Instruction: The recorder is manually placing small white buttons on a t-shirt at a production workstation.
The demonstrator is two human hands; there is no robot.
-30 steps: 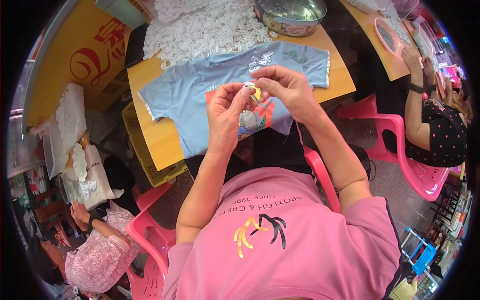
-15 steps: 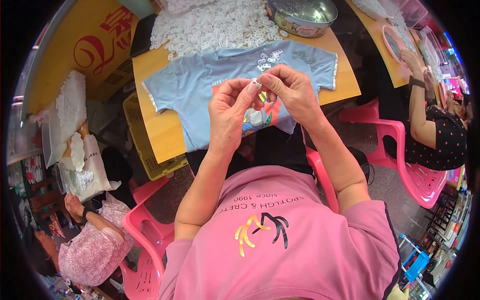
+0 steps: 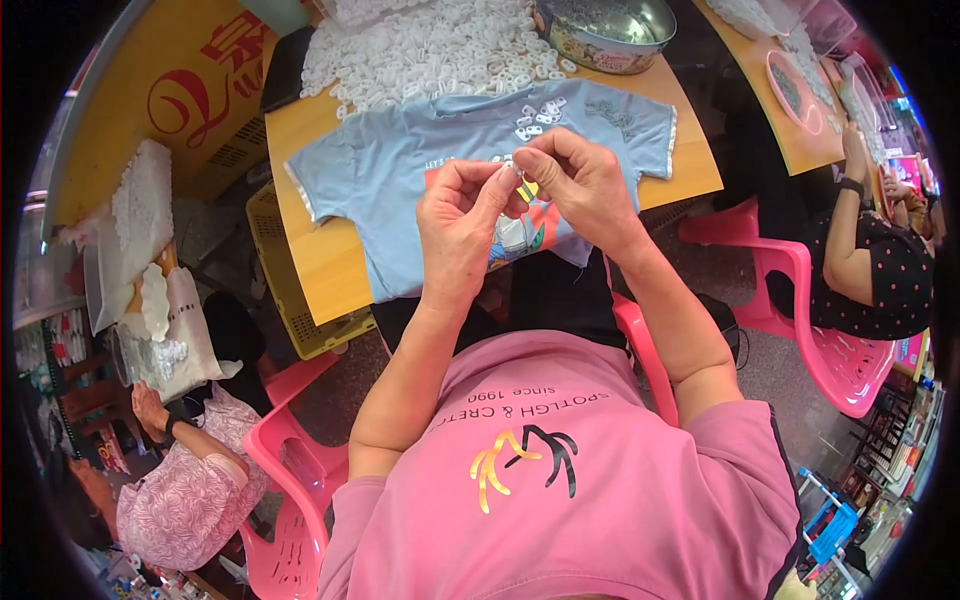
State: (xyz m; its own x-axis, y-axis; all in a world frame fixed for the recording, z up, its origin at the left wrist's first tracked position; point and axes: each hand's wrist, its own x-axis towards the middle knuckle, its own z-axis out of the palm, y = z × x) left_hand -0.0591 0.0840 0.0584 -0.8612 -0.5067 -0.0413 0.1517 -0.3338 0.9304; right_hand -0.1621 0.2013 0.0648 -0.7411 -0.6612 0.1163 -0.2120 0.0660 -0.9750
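A light blue child's T-shirt lies flat on the yellow wooden table. My left hand and my right hand are raised together over its printed front. Their fingertips pinch a small white plastic piece between them. A few more white pieces rest on the shirt near its collar. Beyond the shirt lies a big heap of the same white pieces.
A round metal bowl stands at the table's far right. A yellow crate sits under the table's left edge. Pink plastic chairs stand on both sides. One person sits at lower left, another at right by a second table.
The view has tilted slightly, so the table and shirt sit higher in the picture. Both hands stay together on the small white piece, fingers shifting a little.
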